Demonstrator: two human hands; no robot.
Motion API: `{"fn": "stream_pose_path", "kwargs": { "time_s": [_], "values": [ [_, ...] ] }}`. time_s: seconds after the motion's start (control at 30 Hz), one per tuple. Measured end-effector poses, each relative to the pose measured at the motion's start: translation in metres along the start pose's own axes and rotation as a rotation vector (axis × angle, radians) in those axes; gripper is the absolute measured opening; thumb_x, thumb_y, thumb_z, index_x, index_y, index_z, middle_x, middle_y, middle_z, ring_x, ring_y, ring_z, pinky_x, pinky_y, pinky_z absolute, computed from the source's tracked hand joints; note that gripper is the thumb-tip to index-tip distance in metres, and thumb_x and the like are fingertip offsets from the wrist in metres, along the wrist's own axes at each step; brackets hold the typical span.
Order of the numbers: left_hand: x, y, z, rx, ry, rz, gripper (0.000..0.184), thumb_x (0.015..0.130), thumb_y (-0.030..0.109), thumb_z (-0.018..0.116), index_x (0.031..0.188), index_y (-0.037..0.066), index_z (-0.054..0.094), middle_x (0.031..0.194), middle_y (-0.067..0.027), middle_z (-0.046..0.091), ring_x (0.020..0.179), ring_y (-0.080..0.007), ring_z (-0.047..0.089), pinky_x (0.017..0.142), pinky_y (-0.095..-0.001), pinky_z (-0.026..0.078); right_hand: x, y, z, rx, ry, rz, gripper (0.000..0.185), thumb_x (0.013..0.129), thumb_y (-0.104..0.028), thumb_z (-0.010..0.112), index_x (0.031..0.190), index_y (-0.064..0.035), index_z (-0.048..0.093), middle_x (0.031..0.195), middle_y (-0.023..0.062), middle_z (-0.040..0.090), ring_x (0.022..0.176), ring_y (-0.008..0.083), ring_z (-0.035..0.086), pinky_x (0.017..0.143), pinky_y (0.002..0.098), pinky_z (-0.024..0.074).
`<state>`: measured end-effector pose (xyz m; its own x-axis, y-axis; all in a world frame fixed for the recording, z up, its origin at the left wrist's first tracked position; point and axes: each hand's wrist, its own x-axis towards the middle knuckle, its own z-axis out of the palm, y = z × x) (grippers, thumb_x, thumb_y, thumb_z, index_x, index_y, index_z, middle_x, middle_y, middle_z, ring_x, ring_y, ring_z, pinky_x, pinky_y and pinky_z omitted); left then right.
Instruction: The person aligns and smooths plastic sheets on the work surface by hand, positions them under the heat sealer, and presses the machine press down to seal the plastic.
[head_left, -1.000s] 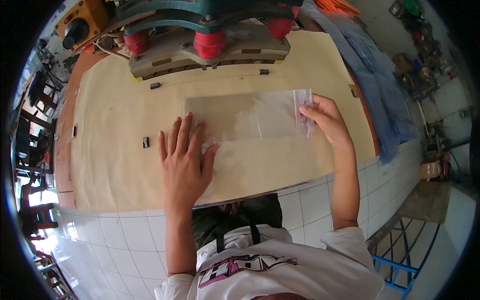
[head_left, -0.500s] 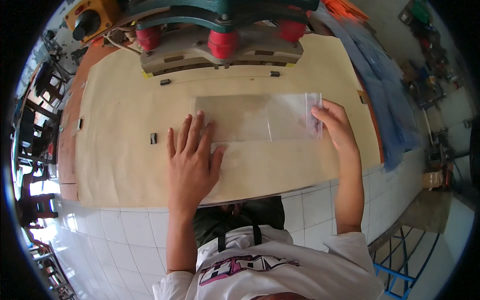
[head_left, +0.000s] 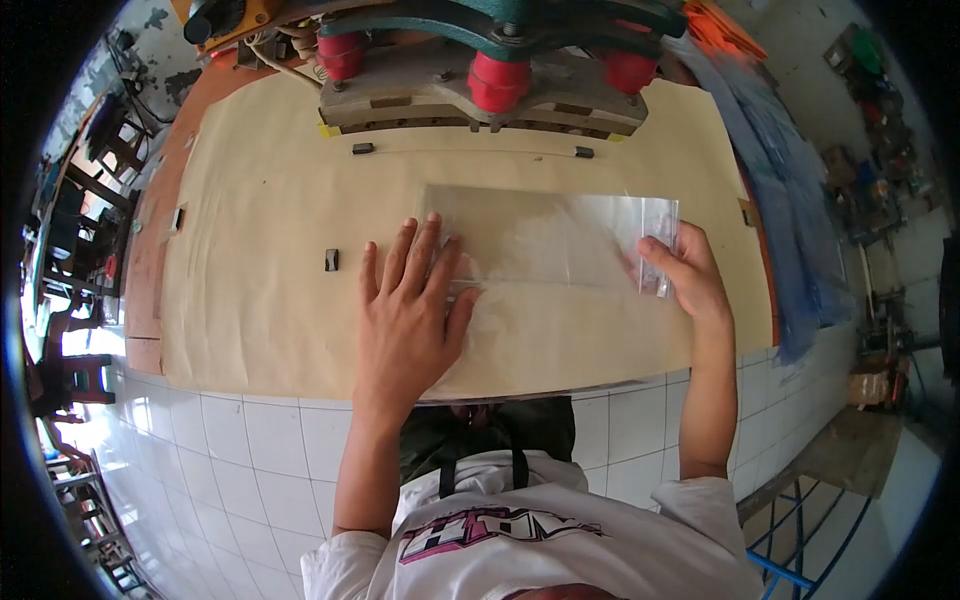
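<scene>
A clear plastic bag lies across the tan sheet that covers the table. At its right end, where a sealed strip shows, my right hand pinches the edge, thumb on top and fingers underneath. My left hand is flat with the fingers spread, its fingertips resting at the bag's left end. Above the bag, two small dark blocks sit on the sheet, and another small dark block lies left of my left hand.
A press with red cylinders overhangs the table's back edge. At the back left is a yellow control box with a black knob. Blue-tinted plastic sheets hang over the right side, with orange material behind them.
The view has shifted, so the table, press and bag appear farther right. My left hand stays flat at the bag's left end, and my right hand keeps its pinch.
</scene>
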<state>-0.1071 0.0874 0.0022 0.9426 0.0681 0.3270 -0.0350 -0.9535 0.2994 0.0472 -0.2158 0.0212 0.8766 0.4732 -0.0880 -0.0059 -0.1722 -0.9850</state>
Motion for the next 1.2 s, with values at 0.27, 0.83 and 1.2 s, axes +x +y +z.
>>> {"fn": "stream_pose_path", "kwargs": {
  "time_s": [0.27,0.83,1.2],
  "values": [
    [0.000,0.001,0.001,0.008,0.000,0.001,0.047,0.098,0.032,0.056,0.140,0.012,0.056,0.156,-0.0109,0.042,0.146,-0.0321,0.035,0.121,-0.0537,0.019,-0.002,-0.006,0.001,-0.009,0.002,0.048,0.026,0.095,-0.018,0.067,0.110,0.0033,0.063,0.084,0.0105,0.070,0.066,0.0143,0.067,0.058,0.0276,0.0534],
    [0.004,-0.001,-0.006,-0.267,0.155,-0.043,0.065,0.090,0.023,0.066,0.148,0.006,0.042,0.154,-0.0224,0.038,0.141,-0.0397,0.039,0.116,-0.0516,0.028,-0.004,-0.009,0.000,0.014,0.008,-0.085,0.034,0.098,-0.024,0.063,0.116,0.0049,0.063,0.082,0.0129,0.070,0.068,0.0171,0.068,0.057,0.0284,0.0533],
    [-0.001,-0.021,-0.008,-1.165,0.159,-0.177,0.089,0.085,0.031,0.077,0.154,0.000,0.030,0.155,-0.0207,0.037,0.140,-0.0337,0.043,0.115,-0.0447,0.033,-0.052,-0.007,0.009,0.017,0.116,-0.346,0.036,0.096,-0.030,0.068,0.106,0.0041,0.068,0.077,0.0092,0.068,0.065,0.0177,0.067,0.059,0.0298,0.0541]
  ]
}}
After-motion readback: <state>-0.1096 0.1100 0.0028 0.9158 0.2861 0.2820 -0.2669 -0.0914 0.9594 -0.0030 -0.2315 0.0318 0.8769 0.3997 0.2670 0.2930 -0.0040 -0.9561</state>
